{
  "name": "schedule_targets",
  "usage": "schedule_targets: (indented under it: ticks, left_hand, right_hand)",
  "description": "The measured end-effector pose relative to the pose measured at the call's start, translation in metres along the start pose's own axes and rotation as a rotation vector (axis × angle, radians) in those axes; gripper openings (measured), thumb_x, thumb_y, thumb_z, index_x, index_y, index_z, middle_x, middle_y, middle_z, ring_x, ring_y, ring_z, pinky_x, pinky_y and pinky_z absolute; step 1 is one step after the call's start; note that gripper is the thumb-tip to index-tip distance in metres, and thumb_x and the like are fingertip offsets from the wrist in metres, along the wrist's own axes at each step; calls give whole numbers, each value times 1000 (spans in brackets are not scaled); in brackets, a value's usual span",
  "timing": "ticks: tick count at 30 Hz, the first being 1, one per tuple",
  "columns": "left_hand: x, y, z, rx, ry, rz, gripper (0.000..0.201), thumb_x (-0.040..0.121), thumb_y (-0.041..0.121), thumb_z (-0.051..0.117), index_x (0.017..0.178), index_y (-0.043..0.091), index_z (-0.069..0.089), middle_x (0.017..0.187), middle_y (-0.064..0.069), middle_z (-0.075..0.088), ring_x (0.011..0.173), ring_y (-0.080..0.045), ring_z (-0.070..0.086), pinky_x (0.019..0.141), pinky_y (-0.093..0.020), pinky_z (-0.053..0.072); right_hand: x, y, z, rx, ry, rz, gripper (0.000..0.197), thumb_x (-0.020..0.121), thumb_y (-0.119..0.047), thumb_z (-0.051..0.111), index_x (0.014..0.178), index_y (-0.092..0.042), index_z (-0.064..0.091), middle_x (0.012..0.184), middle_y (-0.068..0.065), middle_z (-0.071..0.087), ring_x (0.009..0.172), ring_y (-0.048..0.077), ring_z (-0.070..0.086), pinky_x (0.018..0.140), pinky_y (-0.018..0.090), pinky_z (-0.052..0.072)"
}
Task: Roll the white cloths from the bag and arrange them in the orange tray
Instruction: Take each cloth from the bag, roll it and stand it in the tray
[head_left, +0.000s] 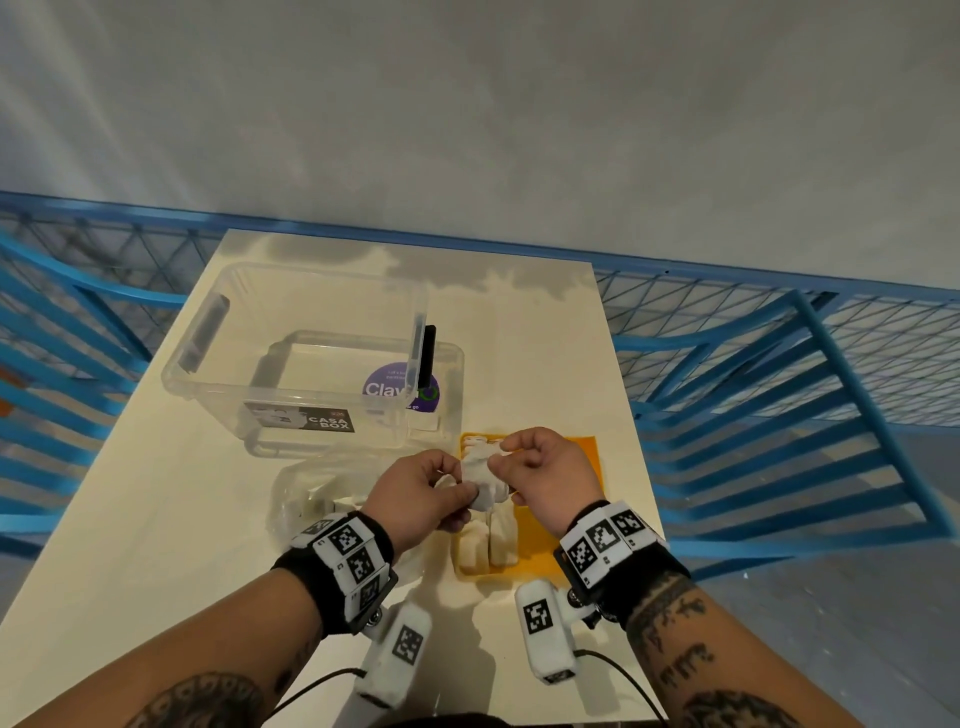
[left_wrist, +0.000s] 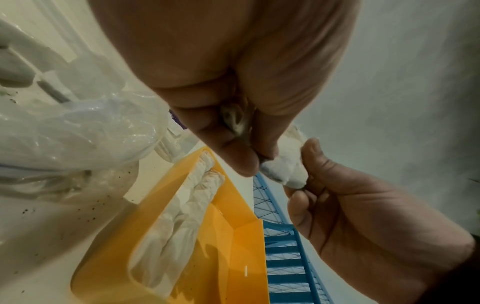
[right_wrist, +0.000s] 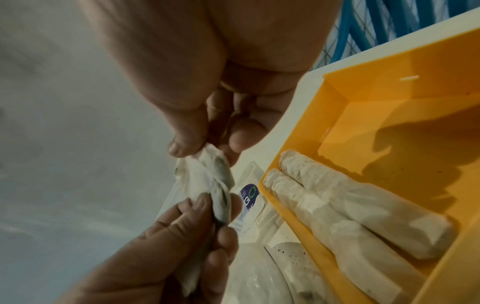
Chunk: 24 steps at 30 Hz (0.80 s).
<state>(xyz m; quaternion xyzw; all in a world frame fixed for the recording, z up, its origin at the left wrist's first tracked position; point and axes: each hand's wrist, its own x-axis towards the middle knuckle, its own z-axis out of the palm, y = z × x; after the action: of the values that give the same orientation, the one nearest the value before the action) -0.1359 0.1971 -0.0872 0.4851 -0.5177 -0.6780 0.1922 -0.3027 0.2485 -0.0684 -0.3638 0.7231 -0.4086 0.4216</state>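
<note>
A white cloth is held in the air above the left side of the orange tray, partly rolled and twisted. My left hand pinches its near end, and my right hand pinches its far end between thumb and fingers. The twisted cloth shows between both hands in the right wrist view. Two rolled white cloths lie side by side along the tray's left wall. A clear plastic bag with more white cloth lies left of the tray.
A clear plastic storage box stands on its lid behind the bag on the cream table. A blue metal railing surrounds the table. Cables run off the near table edge.
</note>
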Motion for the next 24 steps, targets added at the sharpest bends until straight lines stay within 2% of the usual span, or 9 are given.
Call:
schedule_targets:
  ticks: [3, 6, 9, 12, 14, 17, 24]
  left_hand:
    - [1, -1, -4, 1, 21, -6, 6, 89, 3, 68, 95, 4, 65, 79, -16, 70, 61, -21, 65, 58, -30, 57]
    - [1, -6, -10, 3, 47, -33, 4, 91, 5, 64, 92, 8, 67, 79, -15, 71, 64, -21, 66, 65, -33, 59]
    - [1, -12, -17, 6, 77, -72, 8, 91, 9, 65, 97, 10, 70, 78, -14, 72, 67, -23, 67, 74, -41, 61]
    - [0, -17, -22, -6, 90, -92, 10, 92, 10, 64, 100, 8, 69, 82, -17, 72, 68, -25, 67, 79, -45, 61]
    - [0, -20, -24, -8, 98, -95, 10, 93, 11, 63, 101, 7, 68, 84, -19, 71, 69, -26, 66, 81, -48, 60]
    - [0, -22, -25, 4, 104, -98, 11, 94, 11, 62, 101, 6, 68, 81, -18, 69, 70, -27, 66, 80, -48, 59]
    - [1, -25, -27, 26, 103, -110, 11, 94, 11, 62, 102, 7, 68, 84, -19, 71, 69, -25, 68, 76, -43, 61]
  right_hand:
    - [1, 3, -5, 35, 8, 3, 17, 87, -14, 72, 102, -18, 65, 61, -5, 63, 48, 7, 56, 53, 21, 50]
    - [5, 18, -12, -37, 5, 22, 20, 91, -16, 67, 111, -18, 65, 72, -1, 63, 53, 16, 60, 58, 26, 53]
    - [8, 41, -16, -223, -56, 44, 10, 92, -17, 64, 96, -25, 64, 78, -4, 57, 56, 19, 60, 61, 31, 54]
    - [10, 64, -17, -450, -172, 70, 12, 91, -23, 62, 83, -31, 57, 82, -5, 60, 66, 17, 61, 67, 31, 53]
    - [9, 71, -15, -557, -260, 98, 3, 91, -28, 60, 90, -30, 57, 88, -4, 62, 79, 19, 62, 74, 32, 53]
    - [6, 82, -8, -656, -333, 88, 15, 92, -31, 59, 106, -24, 61, 95, -3, 64, 92, 20, 63, 82, 32, 52]
    - [7, 101, -1, -702, -338, 125, 5, 91, -33, 61, 91, -33, 56, 94, -4, 66, 89, 18, 63, 82, 33, 54]
